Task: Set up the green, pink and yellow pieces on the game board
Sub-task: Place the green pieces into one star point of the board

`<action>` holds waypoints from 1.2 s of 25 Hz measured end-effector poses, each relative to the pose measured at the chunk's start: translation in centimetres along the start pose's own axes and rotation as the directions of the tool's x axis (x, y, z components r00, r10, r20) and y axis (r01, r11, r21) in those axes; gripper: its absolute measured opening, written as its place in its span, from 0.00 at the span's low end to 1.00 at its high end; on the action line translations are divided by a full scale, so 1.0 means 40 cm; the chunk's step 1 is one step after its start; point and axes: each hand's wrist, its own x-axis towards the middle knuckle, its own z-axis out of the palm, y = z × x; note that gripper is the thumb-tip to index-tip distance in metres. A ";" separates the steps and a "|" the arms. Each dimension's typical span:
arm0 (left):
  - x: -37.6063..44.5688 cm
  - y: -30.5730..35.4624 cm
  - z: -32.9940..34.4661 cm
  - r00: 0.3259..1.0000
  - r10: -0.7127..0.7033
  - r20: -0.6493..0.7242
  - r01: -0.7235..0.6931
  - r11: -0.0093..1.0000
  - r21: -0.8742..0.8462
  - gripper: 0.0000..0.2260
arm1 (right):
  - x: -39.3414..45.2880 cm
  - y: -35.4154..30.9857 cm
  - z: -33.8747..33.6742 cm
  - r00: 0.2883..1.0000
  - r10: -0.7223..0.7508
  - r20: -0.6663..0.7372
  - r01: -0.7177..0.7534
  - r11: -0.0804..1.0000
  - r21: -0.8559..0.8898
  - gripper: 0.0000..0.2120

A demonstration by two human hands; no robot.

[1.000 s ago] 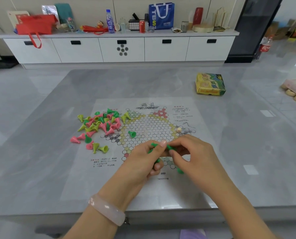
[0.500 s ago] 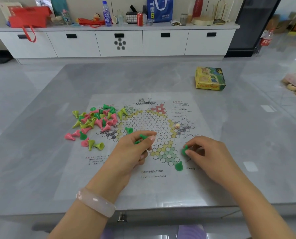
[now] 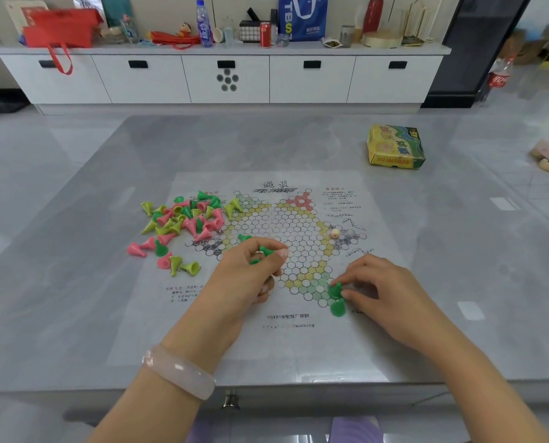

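"TBS" on blue bag [image 3: 302, 17], "46" on yellow box [image 3: 395, 147]

Your right hand [image 3: 385, 292] is pinching a green cone piece [image 3: 335, 290] on the green corner of the paper game board [image 3: 266, 340], just beside a second green cone [image 3: 337, 308] standing there. Your left hand [image 3: 244, 282], bangle [image 3: 179, 370] at the wrist, is gripping several green pieces [image 3: 264, 251]. A mixed pile of cones [image 3: 183, 219] is lying at the board's left edge.

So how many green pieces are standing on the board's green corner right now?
2: one stands free at the corner's tip; the other, just above it, is pinched by the right hand. Fingers may hide more.
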 end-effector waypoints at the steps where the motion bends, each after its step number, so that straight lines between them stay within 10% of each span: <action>1: 0.000 0.000 -0.001 1.000 0.000 -0.002 0.000 1.000 -0.003 0.02 | 0.000 0.001 0.001 1.000 -0.001 -0.004 0.001 1.000 -0.001 0.07; 24: -0.004 -0.001 -0.001 0.999 -0.020 0.049 0.017 0.998 0.065 0.05 | -0.005 0.001 -0.005 1.000 -0.010 0.005 0.009 1.000 0.022 0.10; 30: -0.011 -0.011 0.002 0.988 0.010 0.156 -0.058 0.949 0.309 0.08 | 0.014 -0.053 -0.007 0.968 0.017 -0.252 0.034 0.980 0.196 0.10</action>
